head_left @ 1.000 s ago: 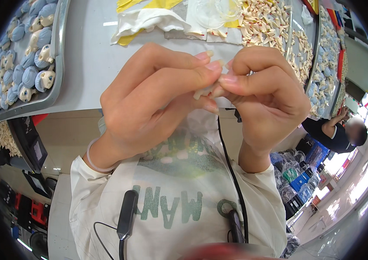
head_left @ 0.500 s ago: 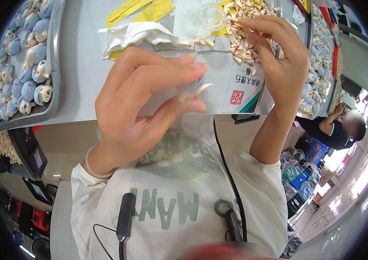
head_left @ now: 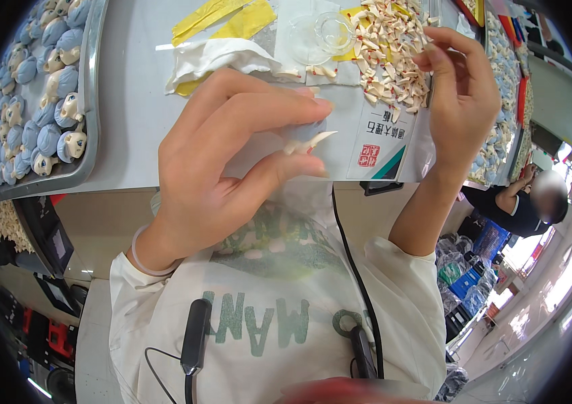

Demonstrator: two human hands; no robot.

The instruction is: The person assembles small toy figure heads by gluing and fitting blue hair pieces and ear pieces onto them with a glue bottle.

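Between the thumb and fingertips of my left hand is a small doll head with blue-grey hair. A pale pointed piece sticks out from its side, and my fingers cover much of the rest. My right hand is at the right edge of a pile of small cream pointed pieces with red marks. Its thumb and index finger curl toward each other in a pinch; what is between them, if anything, cannot be made out.
Left, a grey metal tray holds many blue-haired doll heads; more heads lie far right. Behind my hands are a clear round dish, yellow strips and a crumpled white cloth. Another person sits at right.
My right hand has moved right from over the pile to its edge, its fingers curling closer. My left hand, still with the doll head, has shifted slightly right.
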